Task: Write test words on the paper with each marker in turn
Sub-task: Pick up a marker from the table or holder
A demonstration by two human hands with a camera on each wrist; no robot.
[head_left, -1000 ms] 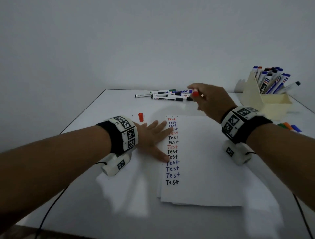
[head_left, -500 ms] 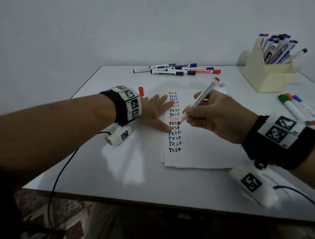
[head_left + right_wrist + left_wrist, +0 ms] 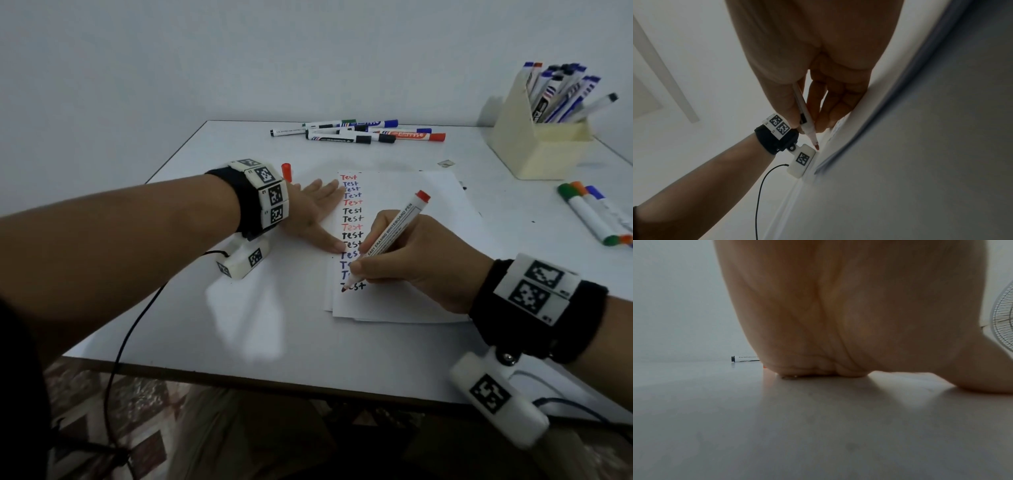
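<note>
Right hand (image 3: 407, 260) has dropped lower down the paper (image 3: 411, 205) since half a second ago, fingers pinching the red marker (image 3: 390, 236), tip beside the bottom "Test". Further back, left hand (image 3: 315, 212) lies flat, fingers spread, on the paper's edge. Red cap (image 3: 286, 172) stands behind it.

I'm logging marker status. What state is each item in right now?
red marker: uncapped, gripped by right hand, tip at the paper
red cap: off, standing on table
left hand: flat, pressing paper
holder: full of markers
</note>
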